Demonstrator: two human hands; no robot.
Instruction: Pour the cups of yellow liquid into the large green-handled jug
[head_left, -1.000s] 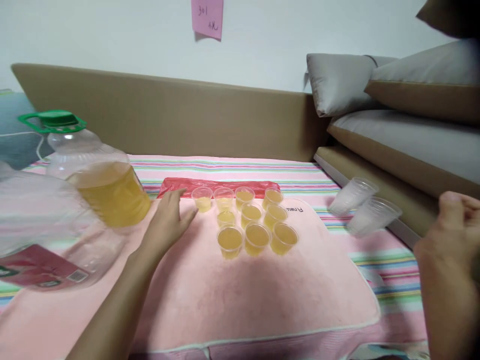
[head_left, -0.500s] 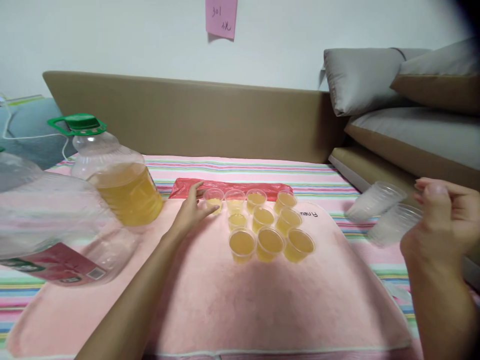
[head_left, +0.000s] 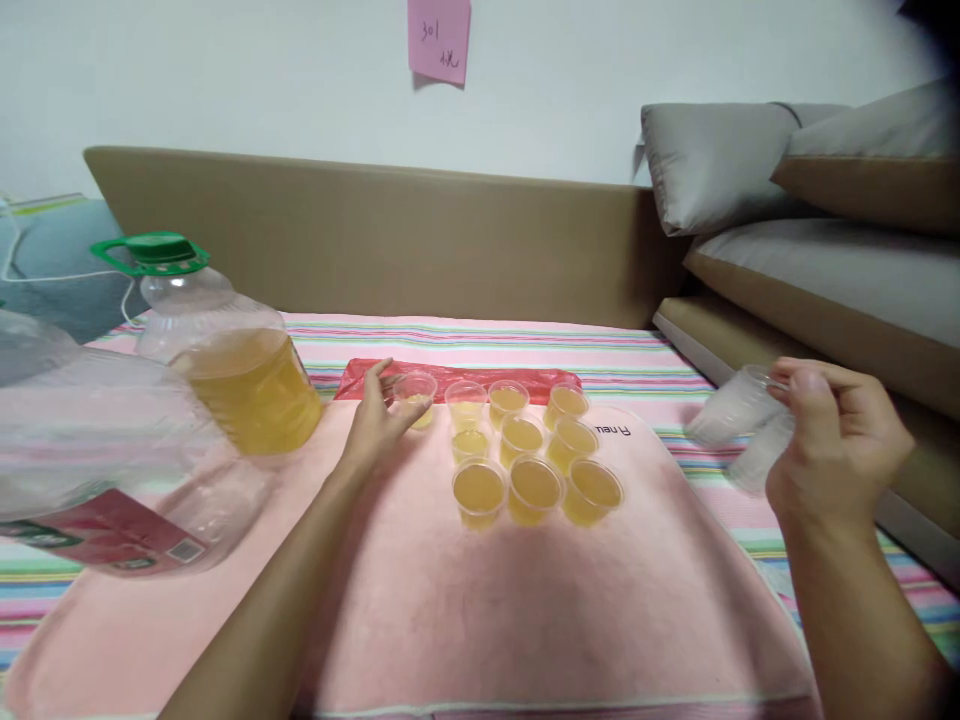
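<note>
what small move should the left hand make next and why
Probably ease the leftmost cup gently aside, keeping it level: the left hand has its thumb and fingers around it, the cup is open with yellow liquid inside, and a neighbouring cup stands close on its right.

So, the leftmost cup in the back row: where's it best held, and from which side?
The leftmost cup is probably best held around its wall just below the rim, coming from the left. It looks upright and widens upward, so the rim should help against slipping. The next cup crowds its right; no cup flanks its left.
</note>
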